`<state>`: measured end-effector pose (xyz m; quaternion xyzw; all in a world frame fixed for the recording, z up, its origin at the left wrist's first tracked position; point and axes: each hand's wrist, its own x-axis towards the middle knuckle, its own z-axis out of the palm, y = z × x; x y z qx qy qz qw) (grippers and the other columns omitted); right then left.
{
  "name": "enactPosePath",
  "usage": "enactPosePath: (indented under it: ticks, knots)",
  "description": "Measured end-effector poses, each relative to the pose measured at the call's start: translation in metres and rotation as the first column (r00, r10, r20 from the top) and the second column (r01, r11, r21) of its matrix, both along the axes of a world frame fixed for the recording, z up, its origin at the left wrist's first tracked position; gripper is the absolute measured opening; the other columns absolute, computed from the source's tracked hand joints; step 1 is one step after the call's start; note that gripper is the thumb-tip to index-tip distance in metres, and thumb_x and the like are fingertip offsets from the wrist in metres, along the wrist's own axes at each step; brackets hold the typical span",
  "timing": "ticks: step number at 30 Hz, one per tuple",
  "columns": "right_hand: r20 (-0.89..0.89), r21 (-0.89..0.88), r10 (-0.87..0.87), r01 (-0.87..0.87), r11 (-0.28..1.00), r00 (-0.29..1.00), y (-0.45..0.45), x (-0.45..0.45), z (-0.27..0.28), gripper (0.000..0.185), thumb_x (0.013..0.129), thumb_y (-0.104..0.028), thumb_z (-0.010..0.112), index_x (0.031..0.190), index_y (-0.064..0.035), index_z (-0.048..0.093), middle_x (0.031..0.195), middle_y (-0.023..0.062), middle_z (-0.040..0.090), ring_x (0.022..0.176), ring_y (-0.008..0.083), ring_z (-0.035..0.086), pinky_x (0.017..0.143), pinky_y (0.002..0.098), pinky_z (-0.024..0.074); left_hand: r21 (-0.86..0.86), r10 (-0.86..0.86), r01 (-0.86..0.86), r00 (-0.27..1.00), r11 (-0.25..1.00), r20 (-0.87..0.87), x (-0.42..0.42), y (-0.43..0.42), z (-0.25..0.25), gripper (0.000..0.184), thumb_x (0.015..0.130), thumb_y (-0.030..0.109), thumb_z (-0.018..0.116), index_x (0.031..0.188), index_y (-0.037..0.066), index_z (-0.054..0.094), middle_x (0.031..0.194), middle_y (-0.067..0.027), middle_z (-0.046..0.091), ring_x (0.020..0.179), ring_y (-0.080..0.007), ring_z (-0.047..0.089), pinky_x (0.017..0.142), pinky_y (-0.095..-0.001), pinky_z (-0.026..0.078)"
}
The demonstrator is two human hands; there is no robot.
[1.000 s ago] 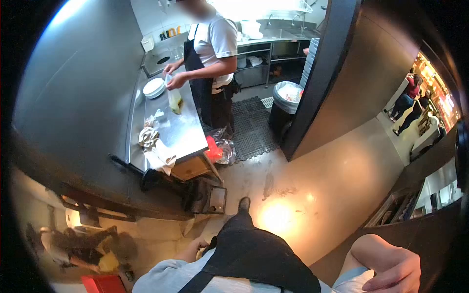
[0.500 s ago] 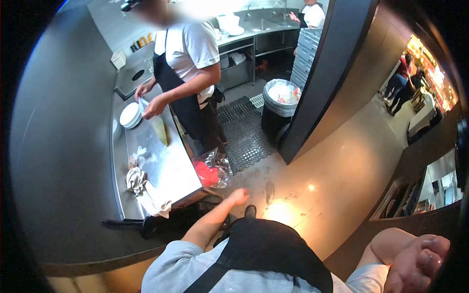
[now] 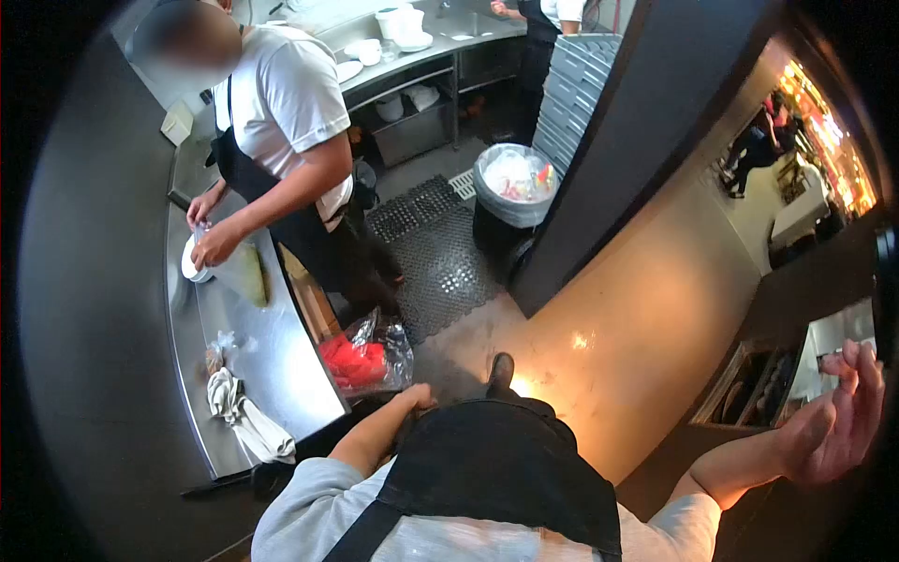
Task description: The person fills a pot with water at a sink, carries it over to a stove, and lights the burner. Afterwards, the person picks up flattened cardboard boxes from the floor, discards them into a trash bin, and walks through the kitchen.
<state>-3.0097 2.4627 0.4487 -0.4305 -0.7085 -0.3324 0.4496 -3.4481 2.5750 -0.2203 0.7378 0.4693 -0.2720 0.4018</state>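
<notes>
My left hand (image 3: 420,397) hangs low beside the black apron (image 3: 496,459), near the bag of red items (image 3: 361,361); its fingers are too small and turned away to read. On the right, my right hand (image 3: 838,417) is raised with its fingers stretched out and nothing in it, beside the dark shelf opening. At the steel counter (image 3: 290,365) a co-worker (image 3: 290,103) holds a clear bag with yellowish-green contents (image 3: 245,273) in both hands. White plates (image 3: 195,262) lie behind that bag. A crumpled cloth (image 3: 245,417) rests on the counter's near end.
A lined bin (image 3: 515,187) stands beside stacked grey crates (image 3: 567,98) and a dark pillar (image 3: 646,122). Black rubber matting (image 3: 435,262) covers part of the floor. Another person (image 3: 543,28) is at the back sink. More people (image 3: 758,140) stand far right.
The counter and co-worker appear nearer and further left. My left hand swung out and then back toward my side. My right hand has risen and its fingers have opened.
</notes>
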Motion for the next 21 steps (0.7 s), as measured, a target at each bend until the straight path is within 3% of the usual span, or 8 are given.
enactPosePath:
  ticks: [7,8,9,10,12,17,19,21]
  knots:
    - [-0.28,0.068,0.013,0.006,0.998,0.96,0.175,0.045,-0.006,0.038,0.089,-0.014,0.049,0.113,0.0158,0.052,0.122,0.0255,0.052,0.111,0.0309,0.053,0.094,0.0369,0.0409,-0.047,0.271,-0.275,0.96,0.96,-0.075,0.019,0.058,0.017,0.044,0.081,0.039,0.052,0.097,0.001,0.066,0.103,-0.0231,0.063,0.101,-0.0357,0.06,0.087,-0.0412,0.048]
    - [-0.02,-0.073,-0.188,0.186,0.98,0.982,0.187,0.064,0.004,0.036,0.088,-0.01,0.052,0.114,0.0154,0.051,0.12,0.0247,0.053,0.11,0.0319,0.053,0.096,0.0386,0.0397,-0.028,0.465,-0.465,0.885,0.885,-0.019,0.034,0.071,0.062,0.042,0.081,0.037,0.051,0.098,0.002,0.066,0.101,-0.0245,0.063,0.099,-0.0375,0.06,0.085,-0.0412,0.049]
    - [-0.052,-0.082,-0.217,0.212,0.974,0.975,0.203,0.078,0.0,0.038,0.088,-0.009,0.054,0.116,0.0151,0.049,0.121,0.0248,0.052,0.111,0.0319,0.052,0.097,0.0387,0.0387,0.13,0.357,-0.368,0.929,0.921,0.1,0.017,0.08,-0.024,0.04,0.082,0.035,0.05,0.098,0.003,0.066,0.096,-0.0237,0.064,0.092,-0.0387,0.062,0.081,-0.0423,0.05]
    - [-0.078,-0.092,-0.251,0.243,0.966,0.965,0.225,0.082,-0.004,0.04,0.087,-0.008,0.055,0.119,0.0147,0.046,0.122,0.025,0.051,0.112,0.0318,0.051,0.098,0.0389,0.0377,-0.07,0.673,-0.67,0.739,0.739,0.034,0.038,0.097,0.039,0.037,0.082,0.033,0.05,0.096,0.002,0.066,0.095,-0.0216,0.065,0.09,-0.0377,0.063,0.08,-0.0427,0.051]
    - [-0.265,0.115,0.095,-0.066,0.991,0.96,0.284,0.067,-0.012,0.051,0.086,-0.008,0.061,0.125,0.0133,0.037,0.125,0.0259,0.046,0.117,0.0305,0.046,0.103,0.0389,0.0332,0.058,0.641,-0.653,0.754,0.755,0.144,0.051,0.124,0.039,0.035,0.082,0.029,0.049,0.096,0.002,0.065,0.097,-0.0236,0.063,0.094,-0.0387,0.061,0.083,-0.0435,0.049]
    - [-0.112,0.274,-0.256,0.277,0.921,0.96,0.347,0.065,-0.011,0.059,0.085,-0.007,0.06,0.131,0.0109,0.027,0.132,0.0283,0.037,0.123,0.0368,0.04,0.109,0.045,0.0258,0.15,0.492,-0.525,0.845,0.838,0.21,0.064,0.179,-0.007,0.034,0.083,0.026,0.046,0.093,0.0,0.065,0.098,-0.0247,0.062,0.097,-0.038,0.059,0.085,-0.0453,0.047]
    - [0.12,0.377,-0.305,0.241,0.894,0.945,0.356,0.086,-0.009,0.057,0.087,-0.006,0.056,0.132,0.0093,0.025,0.133,0.0302,0.036,0.124,0.0376,0.039,0.11,0.0475,0.0233,0.159,0.039,-0.066,0.986,0.985,0.165,0.054,0.212,-0.07,0.04,0.088,0.029,0.038,0.094,0.0,0.065,0.103,-0.0246,0.061,0.101,-0.0378,0.058,0.088,-0.0444,0.045]
    - [0.013,0.391,-0.346,0.314,0.865,0.938,0.365,0.08,-0.009,0.056,0.087,-0.005,0.052,0.135,0.0052,0.025,0.135,0.0276,0.035,0.127,0.0364,0.035,0.108,0.0486,0.0234,0.039,0.279,-0.307,0.906,0.951,0.319,0.064,0.255,-0.034,0.045,0.09,0.031,0.032,0.096,0.001,0.066,0.105,-0.0252,0.06,0.103,-0.0365,0.057,0.089,-0.0431,0.044]
